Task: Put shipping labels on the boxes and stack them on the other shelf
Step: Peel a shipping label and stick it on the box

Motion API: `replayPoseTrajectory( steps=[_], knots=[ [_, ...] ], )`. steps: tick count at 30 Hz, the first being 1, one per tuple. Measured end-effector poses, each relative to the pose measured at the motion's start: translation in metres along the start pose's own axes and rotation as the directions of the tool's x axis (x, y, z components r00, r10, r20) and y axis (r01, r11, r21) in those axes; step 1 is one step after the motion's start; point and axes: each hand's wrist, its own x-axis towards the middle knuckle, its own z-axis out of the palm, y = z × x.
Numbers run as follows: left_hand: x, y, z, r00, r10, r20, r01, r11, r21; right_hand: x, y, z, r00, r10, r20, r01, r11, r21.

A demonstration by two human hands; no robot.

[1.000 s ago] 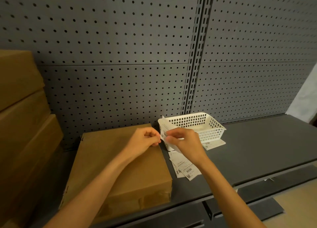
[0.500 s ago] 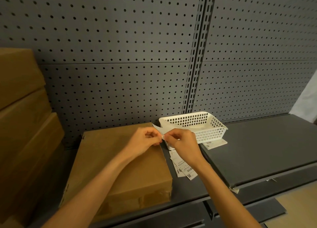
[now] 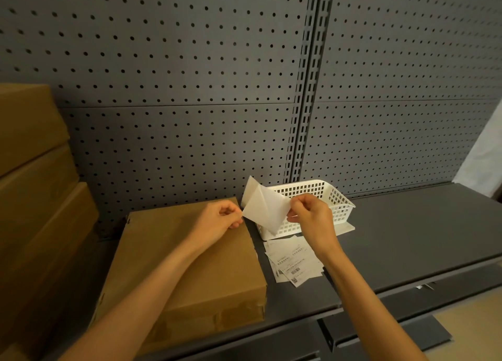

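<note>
A flat brown cardboard box [image 3: 190, 265] lies on the grey shelf [image 3: 407, 238] in front of me. Above its far right corner I hold a white shipping label [image 3: 264, 208], partly peeled apart into two sheets. My left hand [image 3: 220, 219] pinches its left corner. My right hand [image 3: 312, 216] pinches its right edge. A small pile of printed labels [image 3: 294, 263] lies on the shelf to the right of the box.
A white plastic basket [image 3: 326, 197] stands behind the label pile, against the pegboard wall [image 3: 190, 89]. Stacked brown boxes [image 3: 32, 184] rise at the far left. The shelf continues to the right past a gap [image 3: 331, 287] between sections.
My hands have moved apart. The label, pinched small between them before, now spreads wide into two peeled sheets.
</note>
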Motion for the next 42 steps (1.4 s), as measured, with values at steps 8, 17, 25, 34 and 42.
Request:
replayPoseTrajectory(
  steps=[8, 17, 25, 34, 42],
  knots=[
    [0.010, 0.000, -0.006, 0.998, -0.034, -0.049, 0.039, 0.995, 0.092, 0.013, 0.006, -0.033, 0.990, 0.068, -0.121, -0.050, 0.988, 0.144],
    [0.040, 0.004, -0.005, 0.987, -0.050, -0.156, 0.074, 0.985, 0.155, 0.029, 0.022, -0.080, 0.969, 0.097, -0.226, -0.063, 0.986, 0.153],
    [0.072, 0.008, 0.016, 0.983, -0.045, -0.176, 0.071, 0.987, 0.147, 0.039, 0.036, -0.114, 0.954, 0.108, -0.280, -0.072, 0.988, 0.136],
    [0.093, 0.007, 0.037, 0.984, -0.069, -0.167, 0.099, 0.979, 0.178, 0.050, 0.047, -0.138, 0.947, 0.125, -0.297, -0.089, 0.987, 0.131],
    [0.104, 0.029, 0.076, 0.998, 0.028, -0.051, -0.015, 0.969, 0.247, 0.055, 0.050, -0.138, 0.957, 0.105, -0.270, -0.078, 0.991, 0.107]
  ],
)
